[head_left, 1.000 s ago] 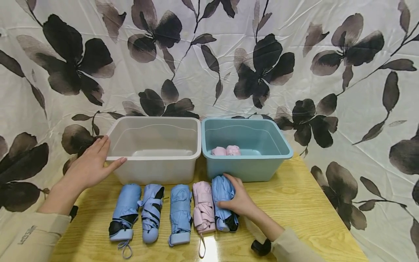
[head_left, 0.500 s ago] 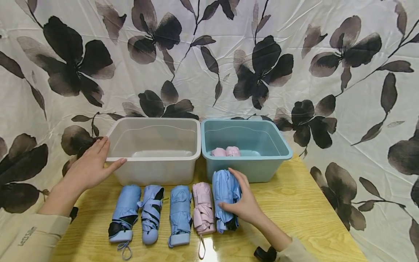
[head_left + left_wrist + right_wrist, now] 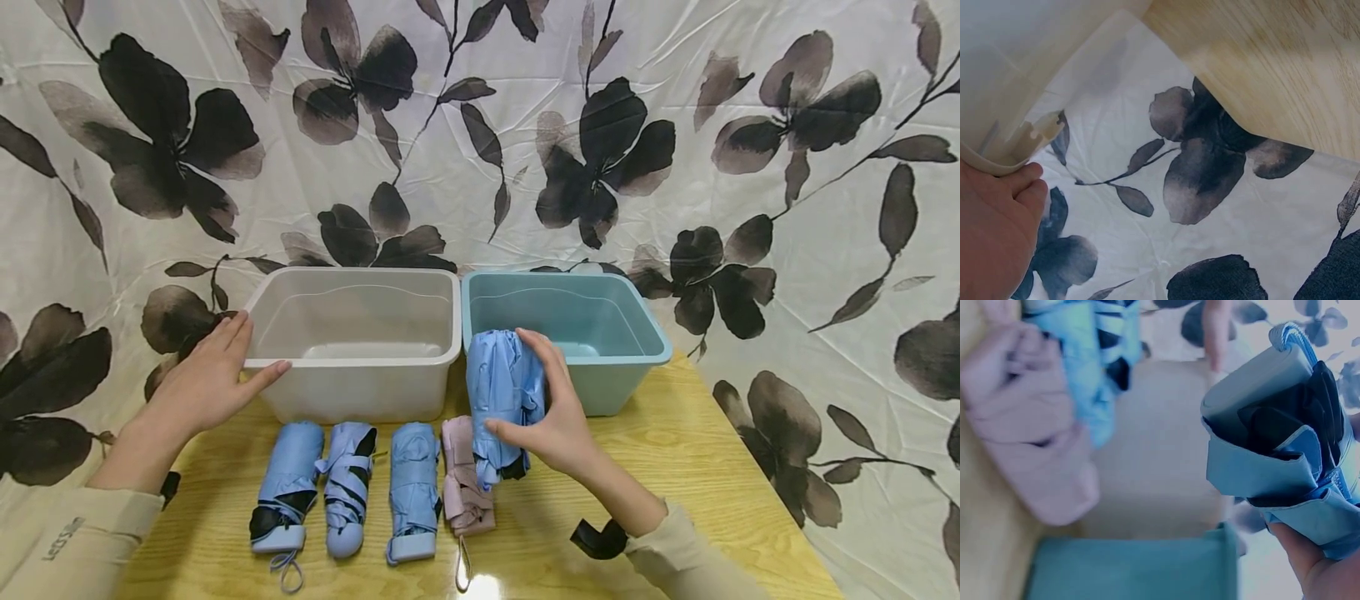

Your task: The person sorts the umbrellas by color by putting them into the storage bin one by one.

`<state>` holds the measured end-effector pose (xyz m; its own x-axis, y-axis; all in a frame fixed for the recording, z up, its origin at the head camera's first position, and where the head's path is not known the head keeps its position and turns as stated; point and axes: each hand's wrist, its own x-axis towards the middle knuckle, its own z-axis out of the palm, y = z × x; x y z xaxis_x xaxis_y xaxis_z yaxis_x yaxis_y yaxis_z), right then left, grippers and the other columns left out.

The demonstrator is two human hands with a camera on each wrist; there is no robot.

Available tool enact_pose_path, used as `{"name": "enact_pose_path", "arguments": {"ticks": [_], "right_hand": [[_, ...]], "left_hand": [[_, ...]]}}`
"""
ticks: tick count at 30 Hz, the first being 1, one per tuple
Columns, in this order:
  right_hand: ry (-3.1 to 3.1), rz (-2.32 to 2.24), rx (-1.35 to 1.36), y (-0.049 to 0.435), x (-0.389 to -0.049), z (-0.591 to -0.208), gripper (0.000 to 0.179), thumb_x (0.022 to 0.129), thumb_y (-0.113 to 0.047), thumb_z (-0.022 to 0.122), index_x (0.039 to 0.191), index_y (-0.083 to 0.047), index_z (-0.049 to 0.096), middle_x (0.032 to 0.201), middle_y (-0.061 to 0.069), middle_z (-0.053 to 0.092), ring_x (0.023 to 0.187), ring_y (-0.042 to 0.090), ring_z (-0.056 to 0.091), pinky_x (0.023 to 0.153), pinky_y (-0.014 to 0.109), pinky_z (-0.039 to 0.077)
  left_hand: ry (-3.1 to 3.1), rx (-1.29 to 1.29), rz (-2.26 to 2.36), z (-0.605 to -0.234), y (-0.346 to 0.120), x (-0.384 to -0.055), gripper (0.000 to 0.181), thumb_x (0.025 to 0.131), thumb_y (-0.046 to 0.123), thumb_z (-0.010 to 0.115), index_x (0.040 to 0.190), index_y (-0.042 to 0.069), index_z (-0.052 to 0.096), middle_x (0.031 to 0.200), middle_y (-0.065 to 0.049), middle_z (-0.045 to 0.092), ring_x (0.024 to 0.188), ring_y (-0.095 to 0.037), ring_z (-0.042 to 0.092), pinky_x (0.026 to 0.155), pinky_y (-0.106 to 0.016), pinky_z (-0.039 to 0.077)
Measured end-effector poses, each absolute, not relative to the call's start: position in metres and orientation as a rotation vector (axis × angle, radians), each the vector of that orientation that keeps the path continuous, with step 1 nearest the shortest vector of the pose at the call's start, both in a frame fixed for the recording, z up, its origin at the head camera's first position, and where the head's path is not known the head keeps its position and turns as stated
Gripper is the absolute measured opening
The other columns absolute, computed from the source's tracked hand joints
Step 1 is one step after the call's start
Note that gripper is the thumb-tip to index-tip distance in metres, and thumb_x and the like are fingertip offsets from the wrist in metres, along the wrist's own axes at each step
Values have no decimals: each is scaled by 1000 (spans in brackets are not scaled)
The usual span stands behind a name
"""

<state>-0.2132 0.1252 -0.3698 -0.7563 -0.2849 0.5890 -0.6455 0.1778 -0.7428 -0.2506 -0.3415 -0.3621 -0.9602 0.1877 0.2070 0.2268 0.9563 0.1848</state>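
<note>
My right hand (image 3: 558,417) grips a folded blue umbrella (image 3: 495,387), thumb on the near side and fingers along the far right side. It is raised above the table in front of the teal bin (image 3: 622,375), its top overlapping the rim in the head view. The right wrist view shows its pale blue handle end (image 3: 1254,387) with a cord loop and black inner folds. My left hand (image 3: 202,375) rests on the left rim of the beige bin (image 3: 360,392), fingers straight and thumb stretched over the front edge.
A folded pink umbrella (image 3: 459,479) lies below the held one, partly covered by it. Left of it, blue umbrellas (image 3: 412,492) lie in a row on the wooden table (image 3: 675,500). A floral cloth (image 3: 480,167) hangs close behind both bins.
My right hand has lifted the blue umbrella off the table and moved it up toward the teal bin. It now hides the pink rolls inside that bin. The left hand stays put.
</note>
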Motion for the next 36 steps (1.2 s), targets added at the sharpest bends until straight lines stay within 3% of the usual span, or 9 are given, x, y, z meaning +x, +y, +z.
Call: {"name": "enact_pose_path", "arguments": {"ticks": [7, 18, 30, 36], "right_hand": [[-2041, 1676, 958, 102, -237, -335, 107, 74, 1, 89, 162, -22, 33, 166, -1, 25, 149, 22, 32, 112, 55, 43], [-1945, 1645, 944, 54, -284, -306, 106, 74, -7, 92, 161, -19, 33, 162, 4, 30, 145, 18, 36, 120, 43, 35], [-2111, 1621, 890, -8, -337, -310, 101, 76, -17, 93, 158, -21, 34, 158, 5, 32, 140, 18, 37, 116, 37, 37], [-2191, 1612, 851, -32, -358, -320, 100, 73, -15, 97, 153, -18, 37, 155, 6, 36, 139, 18, 41, 115, 32, 38]], "left_hand": [[-2919, -300, -308, -361, -341, -250, 102, 104, 62, 49, 157, -18, 16, 166, -37, 12, 154, -54, 11, 118, -72, 18], [-2911, -310, -312, -361, -342, -251, 101, 104, 61, 50, 158, -17, 15, 166, -37, 13, 154, -53, 11, 119, -71, 18], [-2915, -293, -292, -359, -341, -249, 102, 103, 63, 50, 157, -17, 17, 167, -35, 13, 154, -54, 13, 117, -73, 20], [-2927, -279, -299, -359, -340, -249, 103, 103, 64, 49, 158, -16, 16, 167, -35, 12, 154, -54, 13, 117, -73, 20]]}}
